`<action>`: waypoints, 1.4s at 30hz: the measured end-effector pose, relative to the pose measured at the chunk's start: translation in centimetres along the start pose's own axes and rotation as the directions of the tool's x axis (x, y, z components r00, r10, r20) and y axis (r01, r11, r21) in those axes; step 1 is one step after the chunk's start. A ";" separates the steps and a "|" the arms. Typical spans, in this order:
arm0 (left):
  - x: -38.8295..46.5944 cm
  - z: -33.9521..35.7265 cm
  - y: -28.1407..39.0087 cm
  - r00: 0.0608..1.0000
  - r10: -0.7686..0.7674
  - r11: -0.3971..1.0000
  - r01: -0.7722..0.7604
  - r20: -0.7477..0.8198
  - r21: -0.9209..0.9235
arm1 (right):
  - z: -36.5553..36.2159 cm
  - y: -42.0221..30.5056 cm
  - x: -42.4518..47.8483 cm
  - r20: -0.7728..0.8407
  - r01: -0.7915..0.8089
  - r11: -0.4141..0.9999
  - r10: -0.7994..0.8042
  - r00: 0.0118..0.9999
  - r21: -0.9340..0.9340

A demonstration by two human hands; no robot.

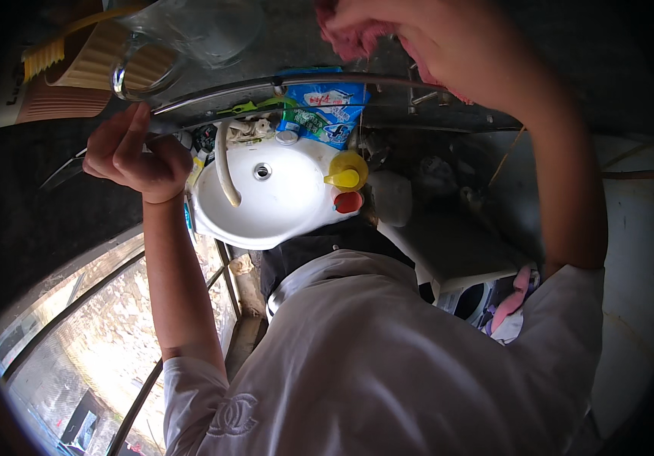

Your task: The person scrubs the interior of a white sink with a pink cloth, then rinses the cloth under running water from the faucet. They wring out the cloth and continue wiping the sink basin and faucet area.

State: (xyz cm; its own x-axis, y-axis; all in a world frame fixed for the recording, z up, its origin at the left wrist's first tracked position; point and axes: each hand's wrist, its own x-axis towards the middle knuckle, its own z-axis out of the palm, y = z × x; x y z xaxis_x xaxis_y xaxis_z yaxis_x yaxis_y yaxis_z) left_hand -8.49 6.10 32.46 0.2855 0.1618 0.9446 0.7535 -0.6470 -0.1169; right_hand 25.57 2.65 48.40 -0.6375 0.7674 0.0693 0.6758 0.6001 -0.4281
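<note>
My right hand [446, 62], raised at the top right, grips a crumpled pink cloth [355, 37]; part of the cloth hangs behind the wrist. My left hand [136, 151] is at the upper left, fingers curled, at the end of a curved metal rail [219, 91] along a shelf edge. Whether it grips the rail or a thin edge there I cannot tell. Just above its fingertips stands a clear glass mug [196, 34] with a round handle. Beside the mug are a ribbed cup [90, 62] and a toothbrush with yellow bristles [45, 60].
Below the shelf is a white washbasin [281, 188] with a pale spout or hose [225, 165] over it. A blue packet [324, 108], a yellow pump bottle [347, 171] and a red cup [348, 201] stand at its rim. A window [105, 319] lies at the lower left.
</note>
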 end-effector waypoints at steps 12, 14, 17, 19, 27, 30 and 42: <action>0.0 0.0 -0.2 1.000 0.007 1.000 -0.007 -0.005 -0.022 | -2.6 -2.9 -0.1 0.158 0.039 0.988 -0.015 0.987 -0.149; -0.1 -0.1 -0.2 1.000 0.010 1.000 -0.010 0.001 -0.004 | -2.1 -1.8 0.4 0.164 -0.137 0.978 0.162 0.973 -0.155; -0.2 0.4 -0.2 1.000 -0.013 0.999 0.012 -0.024 -0.036 | -3.0 -3.1 0.2 0.190 -0.165 0.968 0.201 0.961 -0.189; 0.0 0.0 -0.2 1.000 0.007 1.000 -0.007 -0.010 -0.016 | -3.0 -1.9 0.2 0.246 -0.008 0.986 0.049 0.968 -0.166; -0.1 0.1 -0.2 1.000 -0.003 1.000 0.003 -0.011 -0.006 | -4.4 -2.9 -0.1 0.245 -0.059 0.975 0.112 0.963 -0.214; 0.1 0.2 -0.2 1.000 0.009 1.000 -0.010 -0.009 -0.013 | -3.6 -0.9 -0.1 0.249 -0.090 0.971 0.146 0.957 -0.222; 0.1 -0.1 0.1 1.000 -0.020 1.000 0.020 0.002 -0.015 | -3.8 -1.6 -1.3 0.141 -0.168 0.975 0.188 0.972 -0.145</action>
State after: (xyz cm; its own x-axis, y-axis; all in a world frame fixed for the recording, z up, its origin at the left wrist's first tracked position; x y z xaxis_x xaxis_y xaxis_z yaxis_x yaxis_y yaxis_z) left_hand -8.47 6.02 32.54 0.2720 0.1761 0.9461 0.7500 -0.6548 -0.0937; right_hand 26.72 1.59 52.38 -0.5444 0.8270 -0.1404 0.8196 0.4888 -0.2988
